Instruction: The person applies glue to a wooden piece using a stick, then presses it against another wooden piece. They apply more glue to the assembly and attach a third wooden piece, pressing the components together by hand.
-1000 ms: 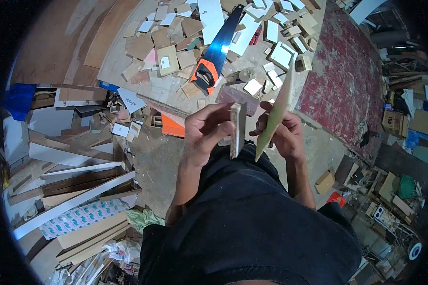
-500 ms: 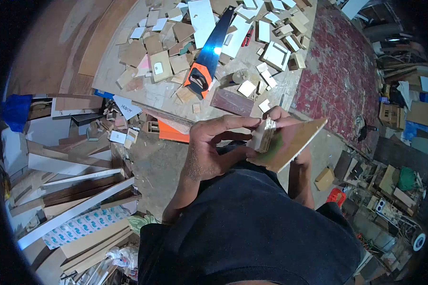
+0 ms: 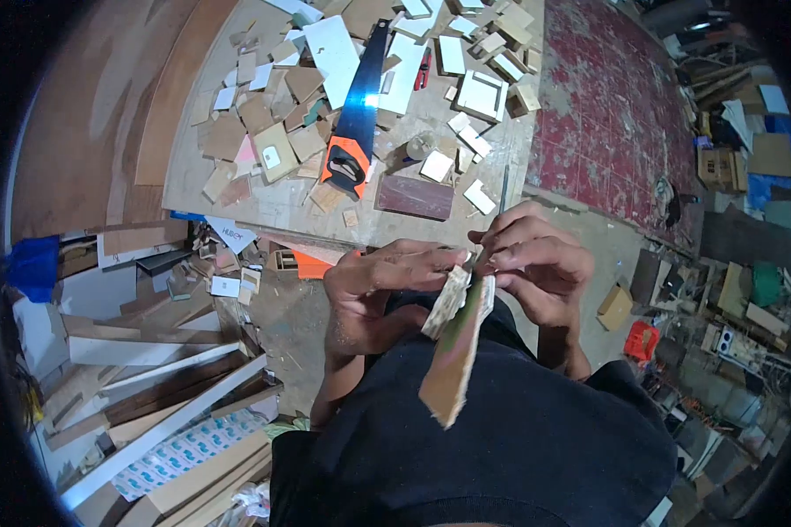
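Close in front of my dark shirt, my left hand (image 3: pixel 369 285) grips a small thick wooden block (image 3: pixel 448 301) with rough, splintered edges. Fingers of my right hand (image 3: pixel 540 263) pinch the upper end of a thin board (image 3: pixel 453 373), brown with a green patch and a pale cut edge. This board is turned almost edge-on and hangs down toward my chest, right beside the block. The fingertips of both hands meet near the tops of the two pieces. Fine dust clings to my left hand and wrist.
On the worktable (image 3: pixel 281 206) lie a handsaw (image 3: pixel 347 162) with an orange and black handle, a dark reddish block (image 3: pixel 413 198) and many wood offcuts. A small glass jar (image 3: pixel 420 145) stands among them. Stacked boards (image 3: pixel 158 369) fill the floor at left; clutter lines the right side.
The thin board has swung from pointing up right to hanging down toward my chest. My right hand now shows above it, and the block has tilted. The view has shifted slightly.
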Action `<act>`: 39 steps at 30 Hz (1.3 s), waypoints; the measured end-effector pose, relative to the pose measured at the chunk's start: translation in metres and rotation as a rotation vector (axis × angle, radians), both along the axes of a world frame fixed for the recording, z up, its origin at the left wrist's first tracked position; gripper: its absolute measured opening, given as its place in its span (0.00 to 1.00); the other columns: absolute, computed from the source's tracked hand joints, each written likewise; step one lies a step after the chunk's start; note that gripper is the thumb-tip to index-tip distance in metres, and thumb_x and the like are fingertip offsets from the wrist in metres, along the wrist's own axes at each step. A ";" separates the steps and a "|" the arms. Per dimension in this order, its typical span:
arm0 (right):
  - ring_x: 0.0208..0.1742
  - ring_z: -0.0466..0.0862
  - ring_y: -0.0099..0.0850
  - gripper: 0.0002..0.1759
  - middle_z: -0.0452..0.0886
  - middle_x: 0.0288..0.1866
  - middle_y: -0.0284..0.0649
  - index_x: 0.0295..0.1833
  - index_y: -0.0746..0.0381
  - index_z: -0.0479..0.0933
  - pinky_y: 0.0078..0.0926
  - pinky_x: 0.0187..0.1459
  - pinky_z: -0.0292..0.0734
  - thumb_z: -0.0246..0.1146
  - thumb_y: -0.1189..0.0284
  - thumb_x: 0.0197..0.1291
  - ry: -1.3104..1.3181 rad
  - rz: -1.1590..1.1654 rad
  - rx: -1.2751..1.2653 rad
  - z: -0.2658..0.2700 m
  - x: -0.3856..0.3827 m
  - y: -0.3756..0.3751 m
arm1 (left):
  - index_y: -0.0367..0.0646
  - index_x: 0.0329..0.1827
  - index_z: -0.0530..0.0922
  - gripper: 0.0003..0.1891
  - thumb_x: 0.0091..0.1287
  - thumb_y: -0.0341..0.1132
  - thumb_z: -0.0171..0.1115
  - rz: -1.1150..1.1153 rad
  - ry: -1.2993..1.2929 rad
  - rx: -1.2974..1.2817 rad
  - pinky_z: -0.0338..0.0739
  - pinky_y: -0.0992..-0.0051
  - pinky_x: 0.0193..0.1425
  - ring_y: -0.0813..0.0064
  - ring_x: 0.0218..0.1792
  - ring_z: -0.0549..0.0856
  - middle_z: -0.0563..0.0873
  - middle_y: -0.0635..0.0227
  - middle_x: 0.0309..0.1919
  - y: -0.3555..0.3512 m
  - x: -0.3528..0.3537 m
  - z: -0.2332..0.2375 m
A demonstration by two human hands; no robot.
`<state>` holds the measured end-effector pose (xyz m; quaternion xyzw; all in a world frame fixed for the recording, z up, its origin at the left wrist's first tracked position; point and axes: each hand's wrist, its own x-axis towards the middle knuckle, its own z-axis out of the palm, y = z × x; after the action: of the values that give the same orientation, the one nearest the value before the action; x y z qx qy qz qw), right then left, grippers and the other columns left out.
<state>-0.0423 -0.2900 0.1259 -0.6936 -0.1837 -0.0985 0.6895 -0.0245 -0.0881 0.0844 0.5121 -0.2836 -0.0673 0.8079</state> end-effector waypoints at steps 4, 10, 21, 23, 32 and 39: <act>0.41 0.79 0.37 0.08 0.83 0.33 0.45 0.35 0.65 0.82 0.39 0.50 0.82 0.70 0.82 0.46 -0.007 -0.018 -0.084 0.011 -0.002 -0.001 | 0.38 0.45 0.81 0.17 0.52 0.27 0.72 -0.057 0.017 -0.235 0.78 0.60 0.55 0.52 0.52 0.82 0.82 0.43 0.48 -0.004 0.001 -0.006; 0.41 0.79 0.36 0.06 0.84 0.32 0.44 0.34 0.64 0.82 0.39 0.50 0.82 0.70 0.81 0.47 -0.087 0.006 -0.145 0.020 -0.001 -0.001 | 0.39 0.45 0.81 0.16 0.51 0.25 0.71 -0.117 -0.064 -0.351 0.74 0.55 0.59 0.48 0.52 0.82 0.83 0.42 0.45 -0.006 0.009 -0.011; 0.44 0.79 0.34 0.05 0.85 0.34 0.41 0.30 0.62 0.80 0.39 0.51 0.82 0.70 0.79 0.49 -0.097 -0.030 -0.203 0.023 0.002 -0.001 | 0.42 0.44 0.80 0.18 0.49 0.23 0.71 -0.134 -0.120 -0.374 0.73 0.54 0.59 0.51 0.51 0.83 0.83 0.46 0.47 -0.012 0.016 -0.010; 0.44 0.79 0.35 0.05 0.85 0.34 0.41 0.29 0.62 0.80 0.39 0.52 0.82 0.70 0.79 0.49 -0.084 -0.034 -0.191 0.024 0.001 0.000 | 0.44 0.45 0.80 0.18 0.49 0.23 0.71 -0.121 -0.103 -0.355 0.74 0.55 0.58 0.53 0.51 0.83 0.83 0.47 0.47 -0.012 0.016 -0.008; 0.45 0.82 0.34 0.06 0.86 0.38 0.37 0.33 0.60 0.82 0.32 0.50 0.75 0.69 0.79 0.48 -0.157 -0.043 -0.132 0.018 0.005 0.000 | 0.47 0.39 0.81 0.13 0.52 0.22 0.68 -0.036 -0.143 -0.392 0.77 0.58 0.56 0.49 0.50 0.83 0.84 0.51 0.48 -0.022 0.017 -0.002; 0.58 0.77 0.36 0.23 0.79 0.53 0.45 0.48 0.64 0.78 0.37 0.56 0.73 0.74 0.70 0.45 -0.122 -0.181 -0.117 0.007 0.012 0.003 | 0.45 0.44 0.81 0.14 0.54 0.26 0.69 -0.199 -0.320 -0.329 0.68 0.48 0.64 0.45 0.64 0.70 0.79 0.52 0.56 -0.009 0.029 -0.007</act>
<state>-0.0302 -0.2869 0.1326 -0.7391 -0.1672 -0.1913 0.6238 0.0050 -0.0967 0.0775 0.3473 -0.4643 -0.0175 0.8146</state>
